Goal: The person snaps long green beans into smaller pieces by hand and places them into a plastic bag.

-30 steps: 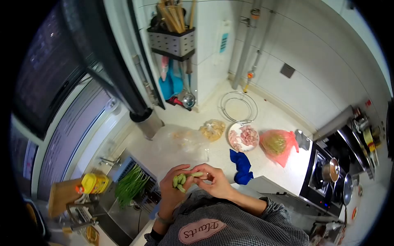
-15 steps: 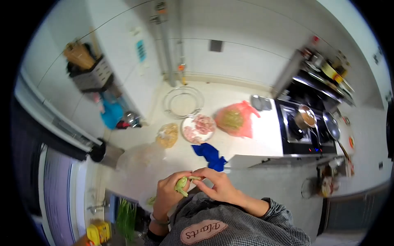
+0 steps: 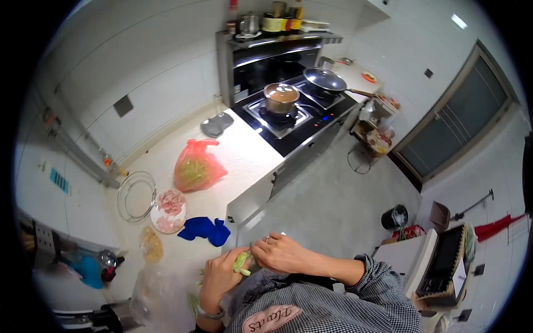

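Observation:
My left hand (image 3: 222,273) is closed around several pale green vegetable pieces (image 3: 241,263), whose ends stick out past the fingers. Close beside it, my right hand (image 3: 280,254) is curled, thumb and fingers pressed together near the pieces. What its fingertips hold is hidden. Both hands are in front of my checked apron, at the counter's near edge. Just beyond them a blue cloth (image 3: 205,230) lies crumpled. To the left of my left hand is a clear plastic bag (image 3: 164,299), with bits of green next to it.
On the counter (image 3: 244,172) are a plate of sliced raw meat (image 3: 171,206), a red bag of green vegetables (image 3: 197,169), a bag of yellowish food (image 3: 150,244) and a wire rack (image 3: 136,195). A lidded pot (image 3: 281,100) and a wok (image 3: 325,80) stand on the stove.
My view has swung right, bringing the stove, door and floor further in. The right hand has turned and curled; a vegetable piece visible in its pinch before is now hidden.

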`<state>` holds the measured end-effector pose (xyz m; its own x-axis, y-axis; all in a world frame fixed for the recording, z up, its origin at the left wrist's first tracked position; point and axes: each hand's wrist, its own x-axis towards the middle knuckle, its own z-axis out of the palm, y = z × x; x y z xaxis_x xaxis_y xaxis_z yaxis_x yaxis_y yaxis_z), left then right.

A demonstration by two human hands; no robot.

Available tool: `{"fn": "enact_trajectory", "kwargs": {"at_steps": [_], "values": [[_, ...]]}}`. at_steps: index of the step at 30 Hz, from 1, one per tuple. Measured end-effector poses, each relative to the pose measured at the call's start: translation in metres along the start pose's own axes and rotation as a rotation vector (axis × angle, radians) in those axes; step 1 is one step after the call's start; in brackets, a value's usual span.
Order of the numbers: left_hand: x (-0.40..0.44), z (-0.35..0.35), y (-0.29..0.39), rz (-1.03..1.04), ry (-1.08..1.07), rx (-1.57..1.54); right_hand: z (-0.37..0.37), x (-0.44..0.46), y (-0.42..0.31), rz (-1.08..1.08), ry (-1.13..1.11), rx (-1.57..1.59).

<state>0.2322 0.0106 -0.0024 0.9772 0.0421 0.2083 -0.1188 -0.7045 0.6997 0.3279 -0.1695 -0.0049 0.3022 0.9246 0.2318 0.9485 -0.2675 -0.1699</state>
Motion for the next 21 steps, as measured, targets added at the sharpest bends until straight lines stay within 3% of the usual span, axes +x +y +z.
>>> {"fn": "enact_trajectory", "kwargs": {"at_steps": [5,16,21], "values": [[0.025,0.036,0.002,0.087,-0.021,-0.218,-0.008,-0.028,0.011,0.08,0.078,0.02],[0.087,0.076,0.041,0.145,-0.133,0.109,-0.013,-0.059,0.086,0.086,0.025,-0.14],[0.119,0.099,0.052,0.118,-0.132,0.121,-0.023,-0.068,0.129,0.088,0.062,0.051]]}}
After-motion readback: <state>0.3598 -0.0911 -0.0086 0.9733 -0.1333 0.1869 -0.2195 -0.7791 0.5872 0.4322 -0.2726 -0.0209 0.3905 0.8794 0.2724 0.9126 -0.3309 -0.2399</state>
